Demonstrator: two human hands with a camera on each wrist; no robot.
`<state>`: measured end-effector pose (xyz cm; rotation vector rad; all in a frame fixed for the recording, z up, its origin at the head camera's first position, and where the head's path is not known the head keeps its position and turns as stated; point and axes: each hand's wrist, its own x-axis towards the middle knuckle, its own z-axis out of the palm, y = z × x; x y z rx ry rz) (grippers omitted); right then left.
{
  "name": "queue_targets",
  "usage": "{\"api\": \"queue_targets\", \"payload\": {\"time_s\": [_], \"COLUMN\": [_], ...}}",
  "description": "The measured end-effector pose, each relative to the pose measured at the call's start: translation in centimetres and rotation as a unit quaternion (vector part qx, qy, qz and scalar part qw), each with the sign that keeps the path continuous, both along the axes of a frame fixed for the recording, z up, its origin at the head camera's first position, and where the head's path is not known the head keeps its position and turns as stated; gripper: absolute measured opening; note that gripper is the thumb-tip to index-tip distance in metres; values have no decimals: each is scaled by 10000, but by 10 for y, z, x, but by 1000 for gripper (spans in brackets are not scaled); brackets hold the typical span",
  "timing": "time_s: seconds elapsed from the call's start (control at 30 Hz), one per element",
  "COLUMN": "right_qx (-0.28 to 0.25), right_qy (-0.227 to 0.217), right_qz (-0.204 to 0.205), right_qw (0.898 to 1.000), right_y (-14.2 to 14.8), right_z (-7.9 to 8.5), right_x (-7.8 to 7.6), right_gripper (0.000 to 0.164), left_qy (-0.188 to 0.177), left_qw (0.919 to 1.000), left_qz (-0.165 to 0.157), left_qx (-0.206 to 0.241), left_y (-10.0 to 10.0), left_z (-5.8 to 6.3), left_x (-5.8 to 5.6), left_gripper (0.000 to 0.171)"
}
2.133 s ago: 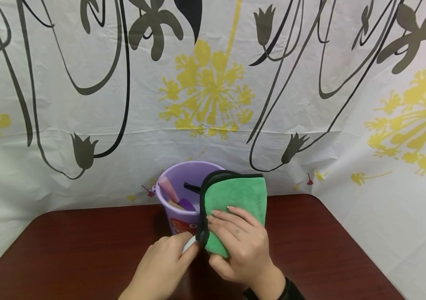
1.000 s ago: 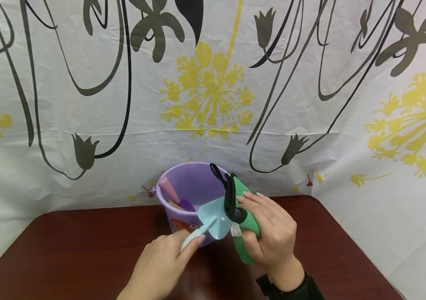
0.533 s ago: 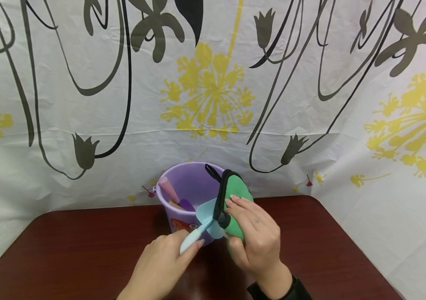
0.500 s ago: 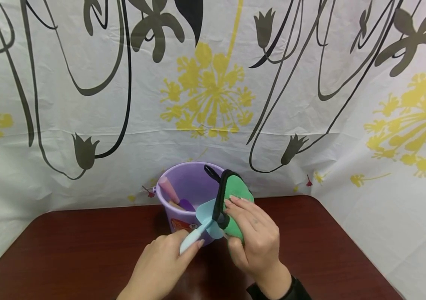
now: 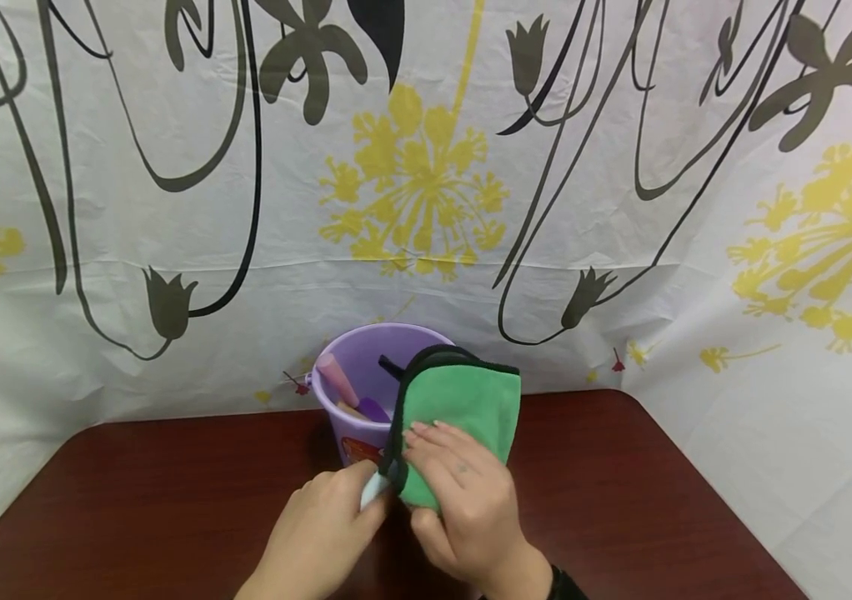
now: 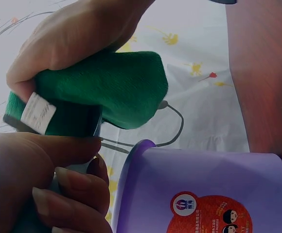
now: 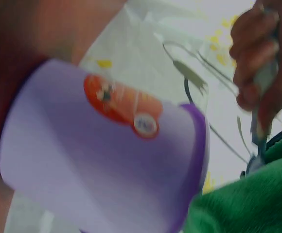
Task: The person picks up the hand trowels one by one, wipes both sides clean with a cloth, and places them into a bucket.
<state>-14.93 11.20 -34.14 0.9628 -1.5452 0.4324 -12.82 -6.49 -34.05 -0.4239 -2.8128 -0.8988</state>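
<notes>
My left hand (image 5: 321, 529) grips the pale handle (image 5: 374, 490) of a small light-blue toy shovel, its thumb along the top. A folded green cloth (image 5: 463, 396) with black edging covers the shovel's blade, so the blade is hidden in the head view. My right hand (image 5: 471, 504) holds this cloth against the blade, fingers over the top and thumb beneath. In the left wrist view a white label (image 6: 38, 112) shows on the cloth near the right thumb. The right wrist view has the left hand's fingers (image 7: 257, 53) wrapped round the handle.
Just behind the hands a purple bucket (image 5: 373, 358) stands upright on the dark red-brown table (image 5: 193, 492). Inside it lie a pink piece (image 5: 338, 379) and a purple piece (image 5: 373, 409). A patterned sheet (image 5: 426, 200) hangs behind the table.
The right hand swings away, baring the blade, then comes back left and lays the cloth flat over it. The left hand and the bucket stay almost still.
</notes>
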Motion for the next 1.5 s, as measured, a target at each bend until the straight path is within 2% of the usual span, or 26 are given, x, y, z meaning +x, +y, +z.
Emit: {"api": "queue_targets", "payload": {"time_s": [0.17,0.53,0.8,1.1,1.5], "right_qx": [150,-38,-286,-624,-859], "right_qy": [-194,-184,-137,-94,165], "right_qz": [52,-203,-613,-800,-928], "right_qw": [9997,9996,9976,9948,9918], "right_y": [-8,-2,1,8,17], "right_z": [-7,-5,-2,3,6], "right_x": [5,1,2,-1,-7], "right_gripper": [36,31,32,36,40], "left_qy": [-208,-64,281,136,-33], "left_qw": [9997,10000,9995,9998,10000], "left_qz": [-106,-51,-44,128,49], "left_qx": [-24,-55,-105,-37,42], "left_y": [-2,1,3,5,2], "left_z": [1,-1,-1,0,3], "left_x": [-2,-2,1,2,2], "left_gripper": [14,15,23,36,35]}}
